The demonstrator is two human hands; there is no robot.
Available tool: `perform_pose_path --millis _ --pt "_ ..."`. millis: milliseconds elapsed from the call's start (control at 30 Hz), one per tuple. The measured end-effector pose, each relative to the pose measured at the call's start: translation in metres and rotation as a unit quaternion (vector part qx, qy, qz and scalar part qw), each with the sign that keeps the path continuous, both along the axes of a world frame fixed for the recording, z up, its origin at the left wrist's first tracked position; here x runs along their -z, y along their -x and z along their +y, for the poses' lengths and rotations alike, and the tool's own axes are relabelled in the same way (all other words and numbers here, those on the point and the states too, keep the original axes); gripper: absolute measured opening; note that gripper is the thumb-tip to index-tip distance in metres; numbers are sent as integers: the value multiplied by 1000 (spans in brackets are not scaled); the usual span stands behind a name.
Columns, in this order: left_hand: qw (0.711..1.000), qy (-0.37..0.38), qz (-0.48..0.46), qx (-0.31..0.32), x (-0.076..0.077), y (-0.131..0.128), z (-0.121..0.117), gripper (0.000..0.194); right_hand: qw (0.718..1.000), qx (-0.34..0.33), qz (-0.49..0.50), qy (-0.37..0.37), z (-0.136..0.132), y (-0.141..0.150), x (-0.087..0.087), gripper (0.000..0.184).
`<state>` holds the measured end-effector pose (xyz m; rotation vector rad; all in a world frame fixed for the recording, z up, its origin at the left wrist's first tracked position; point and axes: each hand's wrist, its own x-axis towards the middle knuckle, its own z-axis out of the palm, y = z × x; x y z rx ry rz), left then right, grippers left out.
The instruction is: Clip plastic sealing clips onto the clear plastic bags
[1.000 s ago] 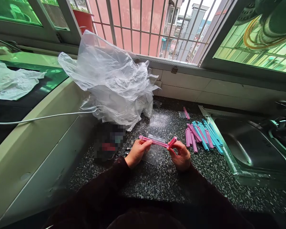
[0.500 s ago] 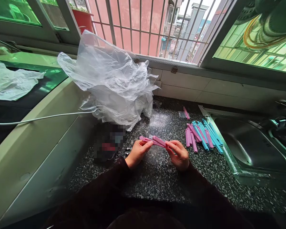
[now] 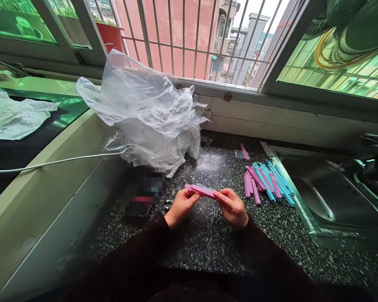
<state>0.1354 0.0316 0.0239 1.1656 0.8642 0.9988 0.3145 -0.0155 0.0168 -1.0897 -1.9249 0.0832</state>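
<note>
Between both hands, a pink bag-sealing clip lies nearly level above the speckled countertop. My left hand pinches its left end, and my right hand pinches the right end. The clip's two arms now lie together along a small clear plastic bag, which shows above and hangs below it. How firmly the clip is fastened cannot be seen. To the right, a pile of pink and blue clips rests on the counter. Behind it, one pink clip lies against a small clear bag.
Crumpled clear plastic bags rise behind my left hand. A blurred dark object lies left of that hand. The steel sink borders the clips on the right. A white cable runs in from the left. Behind stands a barred window.
The pink clip's arms, slightly apart before, have come together over the small clear bag. Both hands keep their hold on its ends. The whole view has shifted slightly.
</note>
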Motion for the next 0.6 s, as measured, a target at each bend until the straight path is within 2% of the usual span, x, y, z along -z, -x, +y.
perform_pose_path --millis 267,433,600 --pt "1000 -23 12 10 -2 3 1 20 1000 0 -9 0 0 1 5 40" --pt "998 -36 35 29 -3 4 2 18 1000 10 -10 -3 0 1 1 38" --pt "998 -33 42 17 -4 3 4 17 999 20 -8 -23 0 1 -1 39"
